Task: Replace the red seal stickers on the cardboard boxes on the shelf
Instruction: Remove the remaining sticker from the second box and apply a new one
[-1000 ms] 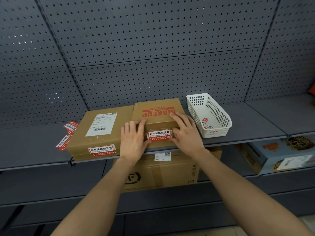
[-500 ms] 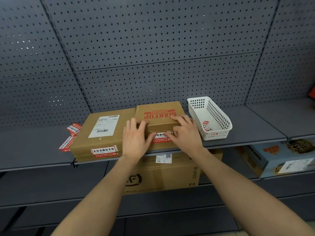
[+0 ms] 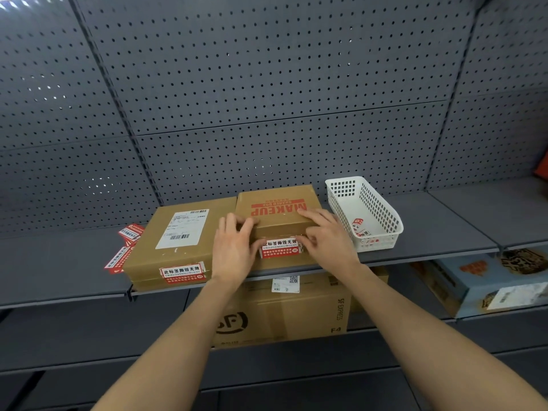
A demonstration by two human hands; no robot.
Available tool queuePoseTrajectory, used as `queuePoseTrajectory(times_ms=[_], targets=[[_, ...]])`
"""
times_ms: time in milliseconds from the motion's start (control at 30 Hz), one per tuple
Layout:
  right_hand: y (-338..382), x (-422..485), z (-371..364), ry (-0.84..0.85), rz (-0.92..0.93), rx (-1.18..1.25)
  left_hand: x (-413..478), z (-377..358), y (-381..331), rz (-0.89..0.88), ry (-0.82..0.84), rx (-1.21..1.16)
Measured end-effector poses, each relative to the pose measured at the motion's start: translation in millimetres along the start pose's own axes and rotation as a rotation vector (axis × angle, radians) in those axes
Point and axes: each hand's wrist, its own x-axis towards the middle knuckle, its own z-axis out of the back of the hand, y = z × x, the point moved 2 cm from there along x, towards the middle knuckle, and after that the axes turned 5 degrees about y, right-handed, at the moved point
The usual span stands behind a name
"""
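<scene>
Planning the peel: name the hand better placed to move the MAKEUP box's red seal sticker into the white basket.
Right, probably: the right hand touches the red seal sticker nearest the white basket; the left hand rests on the MAKEUP box.

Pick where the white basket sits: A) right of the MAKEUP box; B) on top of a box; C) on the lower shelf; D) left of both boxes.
A: the basket stands on the shelf, at the right side of the MAKEUP box.

Two cardboard boxes (MAKEUP box (image 3: pixel 277 215), labelled box (image 3: pixel 178 235) left of it), two red seal stickers (image 3: pixel 280 248), one each, one white basket (image 3: pixel 379 243) right of it, one large carton (image 3: pixel 284 315) below it
</scene>
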Motion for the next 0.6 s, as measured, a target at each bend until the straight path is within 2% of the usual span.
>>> queuePoseTrajectory(times_ms=[100,200,267,333,367,433,500,600], targets=[[-2.5,0.6,12.8,-0.059,-0.179,0.168,8.6,11.4,6.2,0.059,0.009,-0.191],[-5.9,16.7,26.4,-0.238,-0.406,0.194,27.3,13.9,10.1,0.325,-0.034,-0.291],[-11.9,32.8,28.2,-0.089,-0.552,0.159,40.9,9.6,17.7,0.479,0.066,-0.258],[-14.9,42.9,23.3,0.179,-0.651,0.153,49.1,4.1,24.6,0.541,0.205,-0.26],[-15.2,44.9,21.8,0.259,-0.681,0.164,51.0,2.7,26.6,0.551,0.235,-0.285],[-13.7,45.5,25.2,0.265,-0.687,0.24,50.4,3.7,26.5,0.567,0.216,-0.387],[-9.7,44.4,33.4,0.165,-0.675,0.4,46.4,11.5,25.2,0.566,0.151,-0.554],[-5.0,43.8,46.4,-0.026,-0.743,0.975,45.7,21.0,27.6,0.585,0.088,-0.782]])
